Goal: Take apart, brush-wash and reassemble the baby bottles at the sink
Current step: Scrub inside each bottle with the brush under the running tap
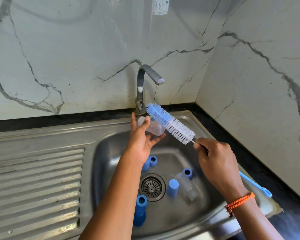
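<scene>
Head view showed the left hand (142,135) gripping a clear bottle (153,128) mid-frame while the right hand (213,153) pinched the brush (170,123) handle; aligning bristles with the mouth seemed wise.

Left hand (140,135) covers part of clear bottle (153,128); bottle's mouth not discernible. Right hand (215,156) hides brush handle (255,185) mid-length. Both forearms cut by bottom edge. Clear bottle in sink (185,186) faint, outline uncertain.

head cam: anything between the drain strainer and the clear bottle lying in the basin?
Yes: a blue cap stands between the drain strainer and the clear bottle, in the head view.
</scene>
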Motion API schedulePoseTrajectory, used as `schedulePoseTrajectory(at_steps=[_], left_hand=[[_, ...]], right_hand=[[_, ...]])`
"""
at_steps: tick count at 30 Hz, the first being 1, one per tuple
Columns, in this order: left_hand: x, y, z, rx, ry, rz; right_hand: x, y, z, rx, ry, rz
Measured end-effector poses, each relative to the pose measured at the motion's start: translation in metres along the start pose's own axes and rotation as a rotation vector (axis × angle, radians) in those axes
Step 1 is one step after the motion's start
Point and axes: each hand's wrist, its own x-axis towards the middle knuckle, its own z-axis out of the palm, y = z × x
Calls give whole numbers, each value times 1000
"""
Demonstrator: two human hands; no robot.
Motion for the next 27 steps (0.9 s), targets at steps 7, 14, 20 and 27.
schedulePoseTrajectory(at_steps=[7,14,20,27], left_hand=[[5,2,-8,-39,252,51],[0,-6,3,111,120,-2],[2,-1,2,82,172,-24],[3,1,3,7,235,-14]], right_hand=[[-27,9,-4,-24,-25,26],[2,-19,6,-27,-7,35],[-14,-13,-2,-73,-35,23],[-46,6,-12,-110,-32,72]])
